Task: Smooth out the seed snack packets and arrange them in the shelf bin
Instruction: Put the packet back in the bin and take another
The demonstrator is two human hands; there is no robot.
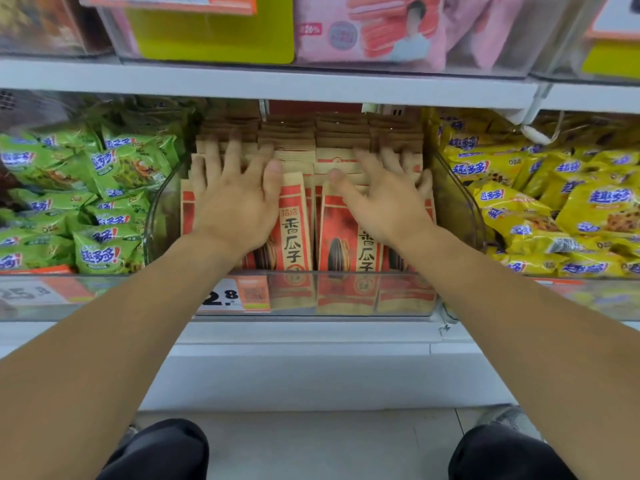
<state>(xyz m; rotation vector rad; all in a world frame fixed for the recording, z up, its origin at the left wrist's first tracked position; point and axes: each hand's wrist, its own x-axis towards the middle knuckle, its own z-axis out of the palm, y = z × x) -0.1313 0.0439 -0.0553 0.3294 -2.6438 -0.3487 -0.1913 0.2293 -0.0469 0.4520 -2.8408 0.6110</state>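
Several brown-and-red seed snack packets (pixel 294 220) stand upright in rows inside a clear plastic shelf bin (pixel 457 209) at the middle of the shelf. My left hand (pixel 235 192) lies flat, fingers spread, on the tops of the packets in the left rows. My right hand (pixel 384 195) lies the same way on the right rows, fingers straight and spread. Neither hand grips a packet. The hands hide the upper parts of the front packets.
Green snack bags (pixel 86 202) fill the bin to the left and yellow snack bags (pixel 554 209) the bin to the right. A white shelf board (pixel 277 83) hangs low above the bins. A price label (pixel 235 294) sticks to the bin front. My knees show below.
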